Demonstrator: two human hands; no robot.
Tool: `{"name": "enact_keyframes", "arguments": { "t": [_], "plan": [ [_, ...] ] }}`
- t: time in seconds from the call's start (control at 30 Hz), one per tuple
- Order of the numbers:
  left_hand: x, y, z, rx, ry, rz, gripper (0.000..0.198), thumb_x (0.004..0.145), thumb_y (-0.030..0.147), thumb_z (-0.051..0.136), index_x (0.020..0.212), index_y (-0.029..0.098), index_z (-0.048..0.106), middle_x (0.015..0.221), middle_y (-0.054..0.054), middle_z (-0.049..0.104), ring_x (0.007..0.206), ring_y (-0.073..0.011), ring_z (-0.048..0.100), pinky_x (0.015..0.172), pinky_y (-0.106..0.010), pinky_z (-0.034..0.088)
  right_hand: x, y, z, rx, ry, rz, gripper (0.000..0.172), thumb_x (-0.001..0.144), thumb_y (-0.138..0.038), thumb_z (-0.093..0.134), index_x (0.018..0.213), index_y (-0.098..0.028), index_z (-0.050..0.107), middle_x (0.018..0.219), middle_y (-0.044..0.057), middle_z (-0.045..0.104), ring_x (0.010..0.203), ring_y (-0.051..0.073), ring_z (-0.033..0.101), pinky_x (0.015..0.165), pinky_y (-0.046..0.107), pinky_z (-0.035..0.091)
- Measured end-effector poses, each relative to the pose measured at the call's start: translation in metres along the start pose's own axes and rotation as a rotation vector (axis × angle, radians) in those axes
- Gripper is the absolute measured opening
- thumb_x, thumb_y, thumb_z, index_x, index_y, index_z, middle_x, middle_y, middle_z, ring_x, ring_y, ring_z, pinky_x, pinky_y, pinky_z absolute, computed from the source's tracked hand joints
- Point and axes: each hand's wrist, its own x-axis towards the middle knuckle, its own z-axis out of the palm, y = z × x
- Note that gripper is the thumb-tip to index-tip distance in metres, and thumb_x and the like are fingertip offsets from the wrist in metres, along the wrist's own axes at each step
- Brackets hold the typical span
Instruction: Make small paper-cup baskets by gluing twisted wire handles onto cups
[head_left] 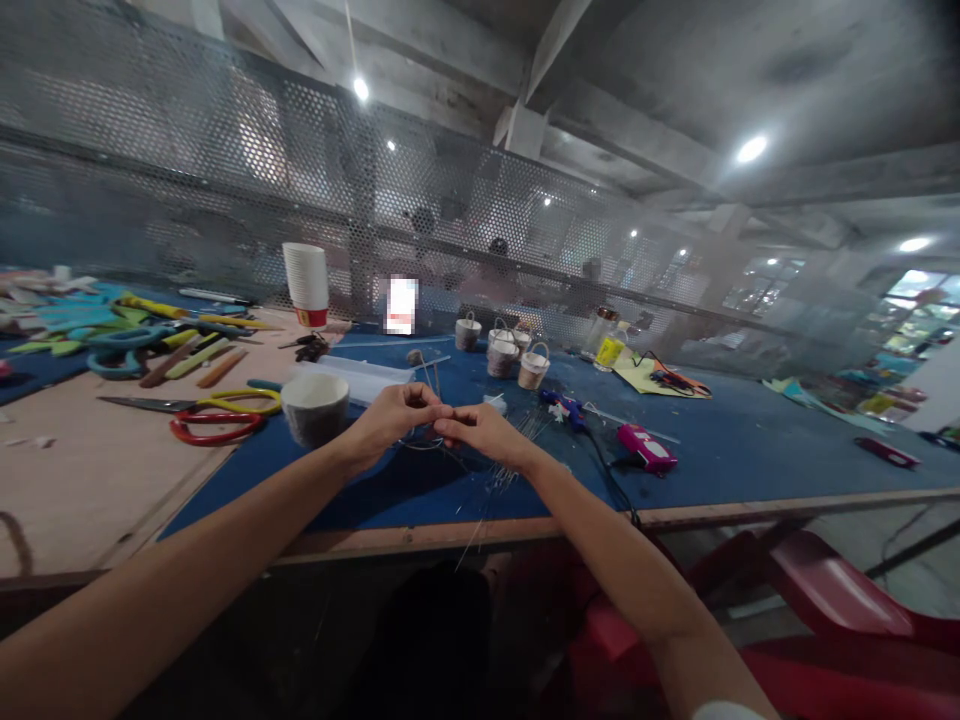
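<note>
My left hand (394, 413) and my right hand (484, 430) meet over the blue mat (750, 440), fingertips pinched together on a thin wire (442, 418). A small red bit shows at my right fingertips. More thin wires (499, 478) lie scattered under my right hand and hang over the table's front edge. A paper cup (315, 405) wrapped in dark material stands just left of my left hand.
Red and yellow scissors (217, 415) lie on the bare board at left. A stack of white cups (306, 283), small woven baskets (510, 355), a blue glue gun (564, 406), a pink tool (646, 448) and a glass bottle (609, 345) sit further back. Red chairs (810, 600) stand lower right. A mesh fence (225, 180) backs the table.
</note>
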Motion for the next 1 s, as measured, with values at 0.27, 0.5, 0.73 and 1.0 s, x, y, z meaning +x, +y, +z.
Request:
{"name": "enact_keyframes", "arguments": {
  "t": [0.27,0.5,0.73,1.0],
  "plan": [
    [0.002,-0.001,0.000,0.076,0.110,0.059,0.023,0.069,0.031,0.078,0.067,0.017,0.060,0.060,0.000,0.063,0.059,-0.0128,0.056,0.059,-0.027,0.039,0.000,0.000,0.001,-0.108,0.028,-0.075,0.025,0.090,-0.035,0.058,0.096,-0.014,0.071,0.075,0.001,0.067,0.070,0.014,0.060,0.071,0.025,0.047],
    [0.003,-0.001,0.000,0.132,0.186,0.084,0.022,0.068,0.030,0.079,0.066,0.016,0.062,0.062,0.000,0.063,0.061,-0.0128,0.055,0.060,-0.027,0.039,0.000,0.003,0.002,-0.294,0.155,-0.130,0.022,0.090,-0.033,0.059,0.080,-0.016,0.067,0.074,0.000,0.065,0.071,0.013,0.057,0.071,0.024,0.042],
    [-0.003,0.009,0.000,-0.142,0.022,-0.050,0.021,0.071,0.033,0.080,0.082,0.018,0.072,0.084,-0.002,0.068,0.068,-0.0117,0.059,0.067,-0.027,0.045,0.001,0.002,-0.003,0.048,-0.012,-0.057,0.030,0.085,-0.045,0.065,0.087,-0.015,0.069,0.074,0.000,0.064,0.069,0.013,0.058,0.070,0.025,0.046],
    [-0.004,0.012,-0.002,-0.190,0.028,-0.062,0.023,0.067,0.032,0.082,0.069,0.016,0.067,0.072,0.001,0.063,0.060,-0.0095,0.053,0.058,-0.023,0.040,0.000,-0.001,-0.003,0.090,-0.011,0.002,0.036,0.080,-0.051,0.070,0.085,-0.015,0.071,0.071,0.000,0.064,0.066,0.011,0.056,0.067,0.023,0.045]
  ]
}}
